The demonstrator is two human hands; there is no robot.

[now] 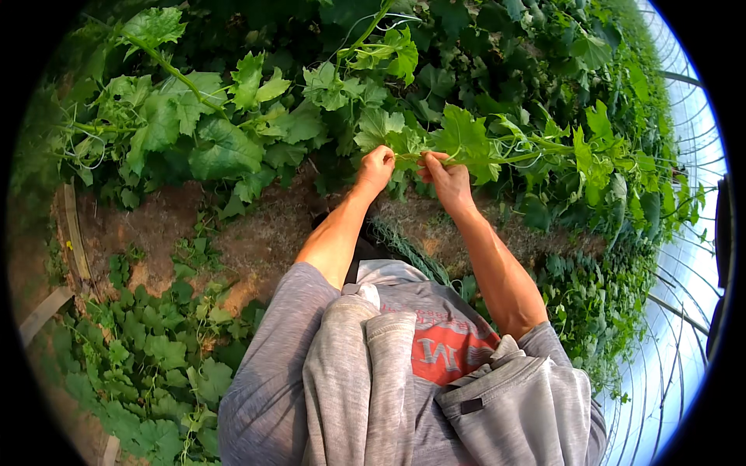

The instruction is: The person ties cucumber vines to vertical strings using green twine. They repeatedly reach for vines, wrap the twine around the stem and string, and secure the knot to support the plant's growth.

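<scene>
In front of me a climbing vine [524, 157] with lobed green leaves runs in from the right to my two hands. My left hand [376, 169] has its fingers pinched together on the thin end of this vine. A few centimetres to the right, my right hand [447, 179] pinches the same vine between thumb and fingers. A short length of pale green stem [408, 156] shows between the hands. Behind them hangs a broad leaf [463, 137], with smaller leaves close to my fingertips. What lies inside the fingers is hidden.
Dense foliage [478, 64] fills the far side. Another thick vine stem [175, 73] slants at upper left. Bare soil [262, 239] forms a path below. Green twine [414, 250] hangs by my waist, and a grey garment [349, 349] drapes over my chest. Greenhouse hoops [682, 303] curve at right.
</scene>
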